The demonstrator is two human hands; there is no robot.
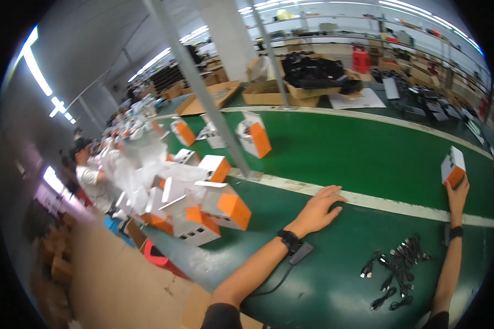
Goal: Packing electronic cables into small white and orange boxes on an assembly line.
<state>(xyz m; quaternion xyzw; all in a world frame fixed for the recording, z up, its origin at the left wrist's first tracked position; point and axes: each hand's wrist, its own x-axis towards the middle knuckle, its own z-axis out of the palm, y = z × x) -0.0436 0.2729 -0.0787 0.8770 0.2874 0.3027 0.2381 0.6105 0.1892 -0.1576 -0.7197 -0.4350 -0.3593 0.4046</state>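
My left hand (321,208) lies near the pale rail at the belt's near edge, fingers stretched out and holding nothing. At the far right my right hand (458,196) reaches over the green belt (357,148), its fingers closed on the lower part of a white and orange box (454,166). The box is tilted a little. Between my forearms, a loose pile of bundled black cables (399,263) lies on the green table (324,279). A dark strap circles each wrist, and a black device (301,254) with a cord sits at the left wrist.
Several open white and orange boxes (203,216) with white plastic bags (148,164) crowd the table's left. More boxes (253,135) stand on the belt. A metal post (203,93) rises by the rail. Beyond are cartons (280,93) of black items. A co-worker (88,172) is at left.
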